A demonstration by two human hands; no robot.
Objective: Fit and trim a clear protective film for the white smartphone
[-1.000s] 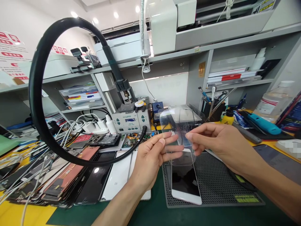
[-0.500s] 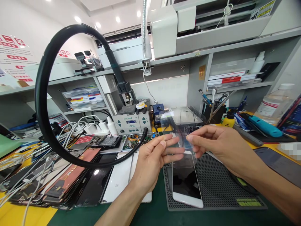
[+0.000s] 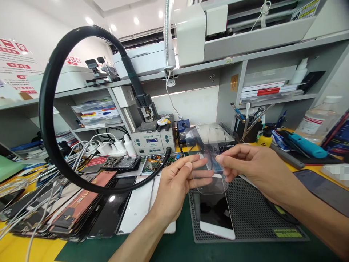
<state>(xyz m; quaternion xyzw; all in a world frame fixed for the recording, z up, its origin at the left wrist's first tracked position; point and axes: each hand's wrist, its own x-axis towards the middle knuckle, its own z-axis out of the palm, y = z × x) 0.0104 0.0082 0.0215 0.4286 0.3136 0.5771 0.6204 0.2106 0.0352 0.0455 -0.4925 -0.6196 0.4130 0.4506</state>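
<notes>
A clear phone-sized sheet (image 3: 202,151) with rounded corners is held upright between my two hands; I cannot tell whether it is a film or a thin case. My left hand (image 3: 177,182) has its thumb against the index finger at the sheet's left edge, the other fingers stretched behind it. On the opposite edge, my right hand (image 3: 245,163) pinches with thumb and fingers. Below the sheet lies a white phone (image 3: 216,213), dark screen up, its top end partly seen through the sheet. The phone rests on a grey perforated mat (image 3: 256,207).
Stacked phone parts (image 3: 81,207) and a white tablet-like panel (image 3: 136,207) lie at left. A black hose (image 3: 50,91) loops above them from a rework station (image 3: 152,141). A tool holder (image 3: 247,125), a teal tool (image 3: 308,145) and a bottle (image 3: 316,120) stand or lie at right.
The clear sheet has turned slightly between my hands, its lower edge shifting a little. Both hands stay almost in place, and the phone lies where it was.
</notes>
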